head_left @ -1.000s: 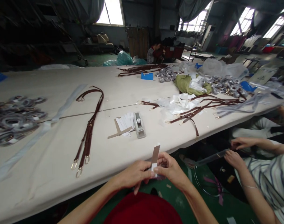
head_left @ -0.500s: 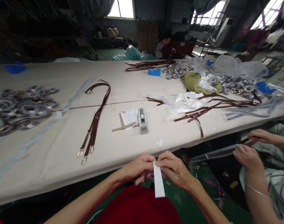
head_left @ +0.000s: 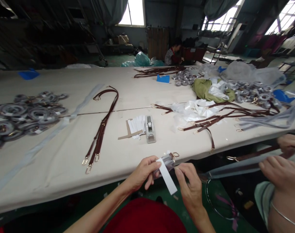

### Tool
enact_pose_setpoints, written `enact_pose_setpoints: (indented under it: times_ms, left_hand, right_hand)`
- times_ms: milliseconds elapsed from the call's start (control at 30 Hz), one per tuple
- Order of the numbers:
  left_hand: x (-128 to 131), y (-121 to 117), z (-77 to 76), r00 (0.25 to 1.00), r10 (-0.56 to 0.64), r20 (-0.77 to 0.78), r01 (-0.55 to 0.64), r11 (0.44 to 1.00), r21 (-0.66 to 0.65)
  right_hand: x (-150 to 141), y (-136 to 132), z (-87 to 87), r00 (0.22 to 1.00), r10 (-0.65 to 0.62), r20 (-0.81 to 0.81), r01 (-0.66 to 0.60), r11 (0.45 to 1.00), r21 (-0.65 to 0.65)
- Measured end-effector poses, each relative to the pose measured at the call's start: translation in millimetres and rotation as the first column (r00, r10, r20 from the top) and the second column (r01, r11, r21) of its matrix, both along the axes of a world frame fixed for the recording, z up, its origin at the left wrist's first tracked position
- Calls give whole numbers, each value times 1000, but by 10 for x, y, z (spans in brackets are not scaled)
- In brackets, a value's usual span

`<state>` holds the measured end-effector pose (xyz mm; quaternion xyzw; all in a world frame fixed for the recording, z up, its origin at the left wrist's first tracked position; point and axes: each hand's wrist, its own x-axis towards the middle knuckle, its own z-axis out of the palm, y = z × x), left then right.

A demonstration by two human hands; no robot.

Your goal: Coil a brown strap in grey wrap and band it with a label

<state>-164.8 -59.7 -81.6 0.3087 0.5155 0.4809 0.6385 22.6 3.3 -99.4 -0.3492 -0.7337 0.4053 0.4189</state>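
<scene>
My left hand (head_left: 143,171) is closed round a small bundle in clear wrap (head_left: 168,160) with a gold ring at its top, held just past the table's near edge. A white paper strip (head_left: 168,176) hangs down and to the right from that bundle. My right hand (head_left: 189,184) sits right beside the strip with its fingers curled, fingertips at the bundle. A grey tape dispenser (head_left: 150,129) and a fan of white strips (head_left: 137,124) lie on the table just beyond my hands.
Brown straps with gold clips (head_left: 101,126) lie left of centre on the cream table (head_left: 65,149). More straps (head_left: 217,116), white wrappers and wrapped coils (head_left: 254,90) lie to the right, other coils (head_left: 21,113) at the left. A co-worker's hands (head_left: 280,168) hold a strap at the right.
The strip no longer hangs straight down between both hands; it slants right. A wrapped bundle with a gold ring now shows in my left hand. The co-worker's hands have moved right.
</scene>
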Motion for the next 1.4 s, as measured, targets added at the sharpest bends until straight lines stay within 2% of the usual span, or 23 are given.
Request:
enact_pose_setpoints:
  times_ms: [33,100,167,200,233,267,300,367,433,467,533,600,667,700,767,800,833,867,967,1033,1133,1267,1400]
  left_hand:
    - [10,4,5,1000,21,-12,-21,1000,4]
    - [48,0,-1,997,65,-30,-65,998,3]
    - [107,-13,-29,991,126,-40,-126,992,-3]
    - [139,-21,-51,985,166,-40,-166,986,-7]
    - [167,-27,-76,977,211,-33,-211,977,-12]
    - [188,-32,-105,965,260,-23,-260,965,-18]
    - [196,-36,-134,951,310,-9,-310,950,-26]
    - [161,-41,-190,913,407,15,-406,913,-42]
    - [54,-58,-234,874,484,24,-483,874,-49]
    - [-22,-74,-252,857,515,24,-513,857,-47]
    - [-192,-124,-282,828,560,22,-559,828,-36]
    - [-358,-190,-309,808,589,24,-588,808,-28]
    - [-503,-257,-335,796,604,28,-604,797,-29]
    - [-569,-288,-346,793,608,30,-607,794,-32]
    - [-700,-344,-366,792,610,31,-609,792,-40]
    - [-770,-371,-376,793,609,31,-607,793,-43]
    - [-845,-399,-387,795,606,32,-605,795,-46]
    - [-926,-429,-400,797,603,34,-602,797,-47]
    - [-1184,-534,-464,801,598,34,-595,801,-58]
    - [-1345,-608,-522,795,607,21,-604,793,-76]
    - [-1531,-689,-589,794,607,9,-603,790,-114]
    - [-1698,-726,-598,806,592,16,-584,799,-143]
    - [-1806,-761,-589,804,594,16,-585,796,-153]
  right_hand:
    - [-35,-39,3,999,29,14,-27,993,-116]
    - [-120,-69,-9,989,142,27,-124,929,-350]
    - [-215,-50,-45,978,206,27,-176,890,-421]
    - [-262,-34,-68,976,213,44,-184,917,-355]
    - [-308,-23,-88,976,202,77,-181,958,-222]
    - [-350,-21,-103,977,182,113,-179,983,-37]
    - [-386,-31,-109,975,170,144,-192,968,160]
    - [-429,-90,-86,962,216,165,-269,845,462]
    - [-419,-177,-7,933,335,134,-347,731,588]
    - [-397,-217,53,927,363,98,-346,721,600]
    - [-348,-271,211,965,262,1,-219,805,551]
    - [-361,-272,400,995,10,-95,31,908,418]
    - [-518,-207,576,950,-209,-231,270,922,278]
    - [-664,-145,637,915,-265,-304,338,915,219]
    - [-1062,50,665,902,-255,-350,319,937,140]
    - [-1286,182,624,945,-180,-274,218,970,112]
    - [-1502,331,545,991,-65,-117,73,995,72]
    - [-1691,491,435,996,52,69,-51,999,-10]
    - [-1988,936,9,971,-4,240,28,995,-96]
    - [-1982,1133,-261,935,-68,348,118,985,-124]
    - [-1895,1261,-553,861,-19,508,146,967,-210]
    - [-1943,1301,-767,777,84,624,166,928,-332]
    - [-2090,1283,-808,753,80,654,243,889,-388]
